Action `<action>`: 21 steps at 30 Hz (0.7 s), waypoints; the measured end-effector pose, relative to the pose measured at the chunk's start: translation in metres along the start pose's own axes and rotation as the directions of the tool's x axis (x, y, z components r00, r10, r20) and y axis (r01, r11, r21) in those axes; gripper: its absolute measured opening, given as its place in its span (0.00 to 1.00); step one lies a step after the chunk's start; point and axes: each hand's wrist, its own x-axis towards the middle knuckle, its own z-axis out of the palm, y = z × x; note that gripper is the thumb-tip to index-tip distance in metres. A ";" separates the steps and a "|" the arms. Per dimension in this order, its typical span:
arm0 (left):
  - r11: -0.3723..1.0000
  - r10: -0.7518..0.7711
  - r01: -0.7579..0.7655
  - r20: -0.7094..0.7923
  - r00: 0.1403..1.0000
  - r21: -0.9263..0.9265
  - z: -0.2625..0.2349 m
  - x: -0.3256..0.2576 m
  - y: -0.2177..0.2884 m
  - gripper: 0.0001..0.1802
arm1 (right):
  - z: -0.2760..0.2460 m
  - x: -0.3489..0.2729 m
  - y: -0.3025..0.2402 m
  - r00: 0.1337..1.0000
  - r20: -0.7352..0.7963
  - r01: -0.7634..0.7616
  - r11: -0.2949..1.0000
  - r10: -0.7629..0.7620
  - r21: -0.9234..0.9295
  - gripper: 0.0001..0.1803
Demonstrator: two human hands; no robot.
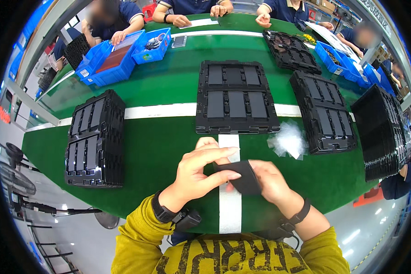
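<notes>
Between my hands, above the white strip on the table, is a thin dark rectangular panel (245,179), held tilted. My left hand (194,171) pinches its left edge, thumb on the near face and fingers behind. My right hand (273,181), slightly blurred, grips the panel's right side. Just beyond my hands lies a black plastic tray (237,128) with several similar dark panels in its slots. A loose pile of small clear film pieces (287,140) lies to the right of that tray.
Stacks of black trays stand at left (113,157), right (335,147) and far right (374,146). Blue bins (106,78) sit at the far left, more blue bins (329,65) at the far right. Several people work across the green table (169,157). A fan (16,180) stands at left.
</notes>
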 end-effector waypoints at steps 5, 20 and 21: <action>0.944 0.173 -0.162 -0.014 0.985 0.288 -0.006 0.008 0.005 0.17 | -0.008 -0.002 -0.009 0.786 0.110 0.507 0.533 -0.608 -0.678 0.08; 0.887 0.134 -0.197 0.174 0.976 0.418 -0.010 0.009 0.023 0.18 | -0.003 0.003 -0.007 0.624 0.219 0.605 0.287 -0.750 -0.743 0.08; 0.928 0.137 -0.156 0.079 0.987 0.340 -0.008 0.007 0.021 0.19 | -0.002 0.004 -0.007 0.613 0.215 0.612 0.284 -0.760 -0.739 0.09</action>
